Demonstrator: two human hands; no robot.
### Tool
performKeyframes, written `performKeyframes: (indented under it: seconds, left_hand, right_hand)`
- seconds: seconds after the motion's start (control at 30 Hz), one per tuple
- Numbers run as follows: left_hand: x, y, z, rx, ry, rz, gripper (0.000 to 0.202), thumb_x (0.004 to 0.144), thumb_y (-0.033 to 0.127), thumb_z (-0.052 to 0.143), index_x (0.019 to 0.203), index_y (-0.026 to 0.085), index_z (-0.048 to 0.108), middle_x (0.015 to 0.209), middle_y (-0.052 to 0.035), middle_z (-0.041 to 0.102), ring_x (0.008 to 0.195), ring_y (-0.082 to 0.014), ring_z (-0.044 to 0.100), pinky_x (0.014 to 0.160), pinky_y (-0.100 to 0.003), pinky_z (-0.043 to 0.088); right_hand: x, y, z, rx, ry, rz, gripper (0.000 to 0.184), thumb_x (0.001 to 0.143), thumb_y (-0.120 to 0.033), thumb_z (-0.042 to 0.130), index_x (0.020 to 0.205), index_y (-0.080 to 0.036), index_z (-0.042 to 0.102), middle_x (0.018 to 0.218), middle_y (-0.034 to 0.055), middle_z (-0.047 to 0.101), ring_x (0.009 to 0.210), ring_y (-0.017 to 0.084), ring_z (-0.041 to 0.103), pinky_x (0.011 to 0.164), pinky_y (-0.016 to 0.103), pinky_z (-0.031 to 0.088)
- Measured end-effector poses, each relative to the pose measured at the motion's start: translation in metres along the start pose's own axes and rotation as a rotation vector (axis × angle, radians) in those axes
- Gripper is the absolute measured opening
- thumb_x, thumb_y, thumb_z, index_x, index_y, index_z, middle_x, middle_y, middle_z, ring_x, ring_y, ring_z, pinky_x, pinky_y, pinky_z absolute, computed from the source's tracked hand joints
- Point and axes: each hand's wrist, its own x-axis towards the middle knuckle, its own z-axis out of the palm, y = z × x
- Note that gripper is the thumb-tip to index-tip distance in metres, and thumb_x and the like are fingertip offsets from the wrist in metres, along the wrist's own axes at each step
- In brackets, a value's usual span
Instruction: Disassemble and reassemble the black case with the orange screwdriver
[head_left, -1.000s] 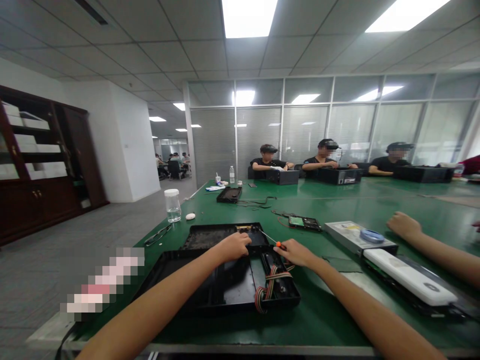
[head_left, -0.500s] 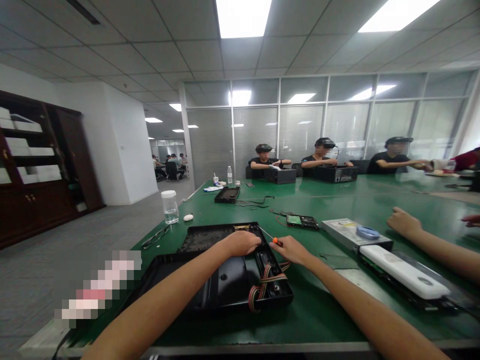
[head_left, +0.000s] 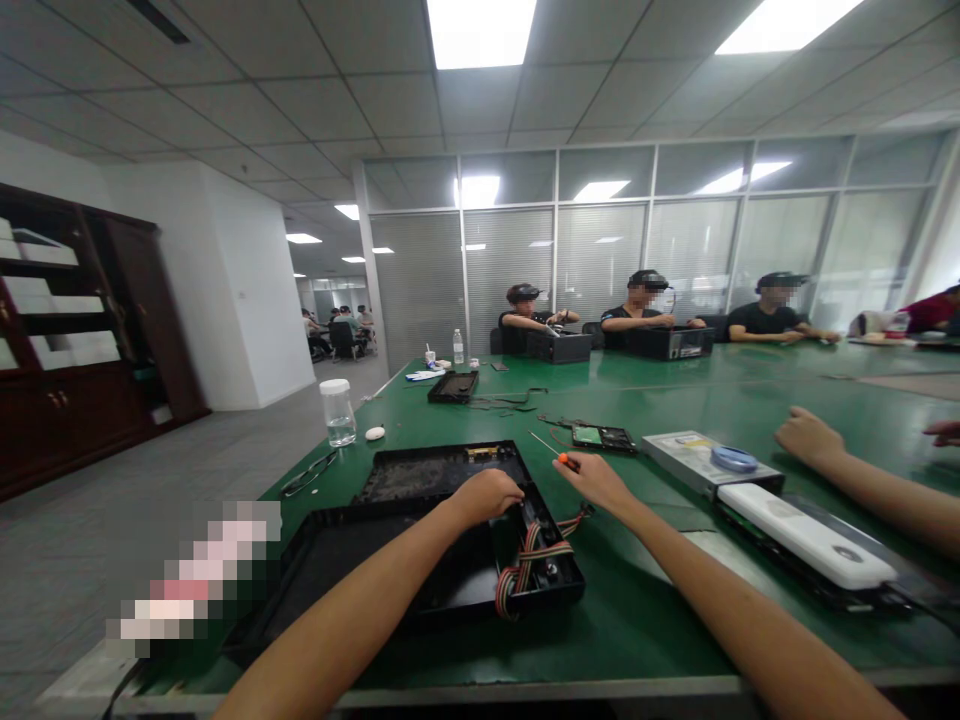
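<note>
My right hand (head_left: 600, 483) is closed around a screwdriver (head_left: 564, 459) with an orange and black handle. Its thin shaft points up and to the left, over the green table just right of the black case. Over the right part of the opened black case (head_left: 442, 590), my left hand (head_left: 487, 495) has its fingertips pinched together. Whatever they may hold is too small or hidden to make out. Striped ribbon cables (head_left: 517, 575) loop over the case's right end. Behind, the case's other shallow half (head_left: 420, 474) lies flat with a brassy piece at its far edge.
A metal drive box (head_left: 701, 462) with a blue ring and a white device (head_left: 806, 535) stand to the right, near another person's hand (head_left: 810, 440). A small green circuit board (head_left: 592, 436) lies ahead. Left are a water jar (head_left: 338, 415) and glasses (head_left: 309, 475). Several co-workers sit across the table.
My right hand has drawn the screwdriver slightly right, its tip moving off the case's corner. My left hand stays nearly in place. The farthest-right seated co-worker has lowered their arms.
</note>
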Motion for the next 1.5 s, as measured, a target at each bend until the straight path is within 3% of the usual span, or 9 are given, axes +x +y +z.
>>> performKeyframes:
  seconds: [0.17,0.27,0.4,0.5,0.6,0.73,0.87,1.3,1.5]
  left_hand:
    - [-0.005,0.002,-0.001,0.006,-0.012,0.019,0.022,0.084,0.017,0.044,0.093,0.015,0.064,0.088,-0.0053,0.066,0.082,-0.0149,0.057,0.076,-0.024,0.041]
    - [-0.007,0.003,-0.001,-0.032,-0.010,0.014,0.021,0.082,0.016,0.046,0.093,0.015,0.064,0.088,-0.0055,0.065,0.082,-0.0148,0.056,0.078,-0.024,0.041]
    - [-0.007,0.005,-0.002,-0.109,0.005,-0.020,0.019,0.080,0.016,0.048,0.090,0.014,0.063,0.089,-0.0049,0.064,0.085,-0.0152,0.056,0.081,-0.025,0.040]
    - [-0.007,0.008,-0.003,-0.163,0.012,-0.077,0.016,0.080,0.016,0.048,0.088,0.014,0.062,0.089,-0.0046,0.063,0.085,-0.0149,0.056,0.080,-0.024,0.041]
    - [-0.006,0.009,-0.002,-0.223,0.000,-0.149,0.013,0.078,0.016,0.050,0.087,0.014,0.060,0.084,-0.0033,0.062,0.078,-0.0131,0.056,0.073,-0.022,0.042]
    - [-0.006,0.009,0.001,-0.282,0.008,-0.189,0.014,0.074,0.014,0.054,0.087,0.014,0.060,0.078,-0.0013,0.062,0.070,-0.0115,0.056,0.068,-0.020,0.041]
    - [-0.006,0.007,0.004,-0.323,0.019,-0.212,0.015,0.073,0.014,0.054,0.087,0.014,0.061,0.077,-0.0011,0.062,0.070,-0.0114,0.057,0.068,-0.020,0.041]
    - [-0.004,0.007,0.004,-0.333,0.009,-0.267,0.018,0.074,0.017,0.054,0.088,0.015,0.065,0.079,-0.0021,0.066,0.073,-0.0132,0.060,0.069,-0.021,0.043]
    - [-0.004,0.008,0.002,-0.320,-0.002,-0.263,0.021,0.074,0.017,0.053,0.090,0.016,0.066,0.082,-0.0027,0.067,0.075,-0.0136,0.060,0.071,-0.021,0.043]
  right_hand:
    - [0.002,0.003,-0.002,0.035,0.007,0.010,0.028,0.079,-0.044,0.042,0.074,-0.020,0.055,0.064,0.0017,0.057,0.060,0.015,0.052,0.056,0.024,0.033]
    - [0.004,0.011,-0.004,0.114,-0.001,0.098,0.019,0.072,-0.035,0.050,0.084,-0.019,0.048,0.067,-0.0004,0.054,0.060,0.014,0.049,0.055,0.023,0.033]
    - [0.007,0.021,-0.013,0.346,-0.128,0.200,0.027,0.067,-0.024,0.047,0.093,-0.018,0.040,0.062,-0.0060,0.044,0.050,0.010,0.043,0.049,0.021,0.032]
    - [0.009,0.023,-0.027,0.561,-0.157,0.119,0.030,0.070,-0.030,0.048,0.096,-0.017,0.042,0.061,-0.0060,0.044,0.048,0.010,0.042,0.047,0.021,0.033]
    - [0.009,0.018,-0.036,0.626,-0.028,0.129,0.031,0.077,-0.045,0.041,0.087,-0.017,0.049,0.054,-0.0054,0.043,0.042,0.010,0.038,0.042,0.022,0.029]
    - [0.006,0.006,-0.032,0.515,0.253,0.113,0.037,0.079,-0.050,0.038,0.067,-0.018,0.049,0.052,-0.0039,0.041,0.046,0.011,0.038,0.045,0.022,0.029]
    - [0.001,-0.010,-0.023,0.399,0.380,0.066,0.037,0.082,-0.049,0.036,0.067,-0.018,0.049,0.055,-0.0025,0.041,0.054,0.012,0.040,0.052,0.022,0.033]
    - [-0.009,-0.025,-0.018,0.115,0.320,-0.012,0.035,0.085,-0.044,0.030,0.079,-0.019,0.053,0.063,0.0027,0.058,0.059,0.016,0.053,0.058,0.023,0.035]
    - [-0.011,-0.049,-0.039,-0.214,0.202,-0.160,0.040,0.086,-0.047,0.031,0.073,-0.018,0.057,0.062,0.0051,0.061,0.060,0.016,0.056,0.057,0.023,0.031]
